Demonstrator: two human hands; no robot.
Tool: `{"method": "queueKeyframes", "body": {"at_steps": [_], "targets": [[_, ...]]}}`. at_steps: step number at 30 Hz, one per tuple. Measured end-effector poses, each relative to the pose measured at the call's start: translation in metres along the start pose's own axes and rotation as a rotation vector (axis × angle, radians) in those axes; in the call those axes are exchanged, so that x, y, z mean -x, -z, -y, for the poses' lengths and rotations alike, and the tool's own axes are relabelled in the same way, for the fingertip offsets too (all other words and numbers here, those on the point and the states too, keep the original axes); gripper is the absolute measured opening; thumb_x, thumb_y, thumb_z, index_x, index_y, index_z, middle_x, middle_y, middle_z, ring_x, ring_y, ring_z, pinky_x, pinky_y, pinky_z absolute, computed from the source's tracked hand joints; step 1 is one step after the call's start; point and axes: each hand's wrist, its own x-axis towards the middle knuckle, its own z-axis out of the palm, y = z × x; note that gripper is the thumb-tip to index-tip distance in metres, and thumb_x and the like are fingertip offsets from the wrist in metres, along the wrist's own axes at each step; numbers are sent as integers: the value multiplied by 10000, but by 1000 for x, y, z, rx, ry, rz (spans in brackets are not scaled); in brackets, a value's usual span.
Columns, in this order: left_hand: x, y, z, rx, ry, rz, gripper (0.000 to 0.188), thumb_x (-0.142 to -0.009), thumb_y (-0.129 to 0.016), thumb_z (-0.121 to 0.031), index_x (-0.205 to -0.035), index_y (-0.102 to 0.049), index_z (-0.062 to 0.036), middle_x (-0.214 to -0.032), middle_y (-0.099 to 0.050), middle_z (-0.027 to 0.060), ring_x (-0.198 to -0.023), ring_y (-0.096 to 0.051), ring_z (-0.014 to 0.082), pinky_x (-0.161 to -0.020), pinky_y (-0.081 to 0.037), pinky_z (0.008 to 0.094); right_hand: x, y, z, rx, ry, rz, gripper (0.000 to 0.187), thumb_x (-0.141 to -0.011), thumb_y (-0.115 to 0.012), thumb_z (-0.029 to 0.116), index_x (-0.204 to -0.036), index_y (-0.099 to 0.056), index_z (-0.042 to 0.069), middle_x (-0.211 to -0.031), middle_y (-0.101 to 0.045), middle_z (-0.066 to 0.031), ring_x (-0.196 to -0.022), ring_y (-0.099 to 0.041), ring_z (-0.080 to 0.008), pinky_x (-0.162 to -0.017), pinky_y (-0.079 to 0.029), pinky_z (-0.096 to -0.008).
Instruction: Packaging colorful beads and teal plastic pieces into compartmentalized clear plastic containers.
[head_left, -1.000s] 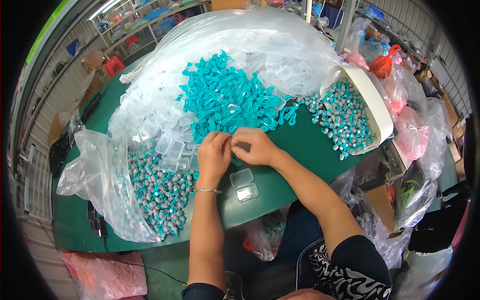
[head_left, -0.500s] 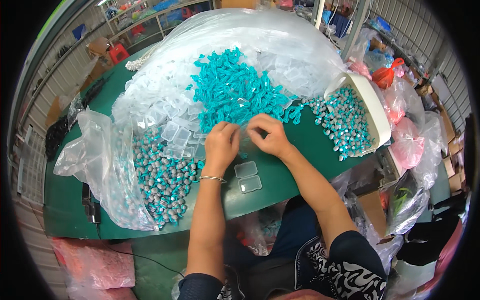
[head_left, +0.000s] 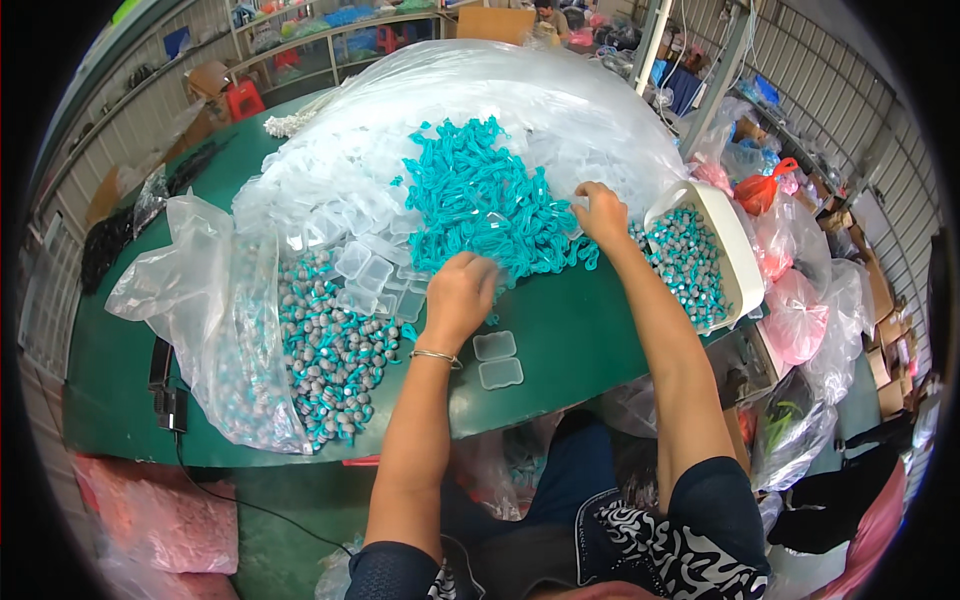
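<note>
Head view: hands have split since the earlier frames. Right hand [head_left: 602,215] went far right, to the right edge of the teal cord pile [head_left: 490,205], just left of the white bin [head_left: 738,250]; two-handed work looks paused. Arm extended, fingers bent, grip can't be told. Left hand [head_left: 462,295] remains at the pile's near edge, back up, fingers blurred; can't tell if pinching. Open clear case [head_left: 501,373] lies flat nearer, right of the left wrist, untouched.

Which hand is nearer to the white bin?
Right: the right hand is just left of the white bin, beside the teal cords; the left hand is farther left, at their near edge.
</note>
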Motion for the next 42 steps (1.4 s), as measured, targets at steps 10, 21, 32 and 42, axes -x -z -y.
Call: {"method": "queueKeyframes", "body": {"at_steps": [10,21,32,42], "targets": [[0,0,-1,11,-3,0,46,-779,-660,-63,-820,-664,-42,-789,-621,99,-643,-596,270,-580,-472,359,12,1,10,109,173,-145,369,-777,-653,176,-1141,-593,183,-1092,-624,-81,-1054,-556,-272,-851,-434,-456],[0,-5,0,16,-50,10,39,-792,-661,-58,-823,-659,-34,-775,-614,108,-608,-591,245,-547,-465,335,56,14,-9,-682,-237,-408,202,-847,-628,121,-1024,-666,32,-844,-644,-78,-753,-591,-144,-673,-467,-271],[0,-5,-33,320,-12,310,329,-760,-689,-61,-1081,-619,-82,-1028,-601,110,-722,-607,222,-646,-499,324,182,34,44,-1684,-437,-176,219,-909,-575,94,-1085,-589,-36,-1018,-633,-123,-920,-620,-216,-826,-504,-368],[2,-18,-30,329,-275,575,93,-817,-589,24,-910,-581,19,-915,-561,131,-809,-553,261,-696,-460,316,199,13,63,-1516,-433,-266,192,-878,-635,122,-1028,-633,3,-931,-638,-39,-817,-584,-107,-725,-484,-260]]}}
